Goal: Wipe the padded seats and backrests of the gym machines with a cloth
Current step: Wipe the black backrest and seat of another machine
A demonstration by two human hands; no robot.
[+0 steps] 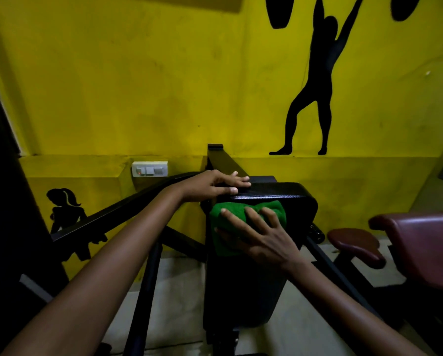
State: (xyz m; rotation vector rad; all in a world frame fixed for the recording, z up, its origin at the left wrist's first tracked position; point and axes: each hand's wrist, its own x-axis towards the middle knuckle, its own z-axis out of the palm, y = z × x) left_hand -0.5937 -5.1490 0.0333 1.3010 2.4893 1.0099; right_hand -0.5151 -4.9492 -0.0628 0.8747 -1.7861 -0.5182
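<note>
The green cloth (243,224) is thick and nubbly, bunched into soft folds against the upper front face of a black padded backrest (287,199) (glossy vinyl, rounded corners, stitched edge). The right hand (261,236) presses it flat there, fingers spread wide over the fabric. The left hand (215,185) rests on the pad's top edge, fingers straight and close together. Off to the right sit a maroon seat (356,246), smooth and oval, and a larger maroon pad (426,242). Behind, the yellow wall (138,86) looks matte, carrying a black weightlifter silhouette (315,86).
</note>
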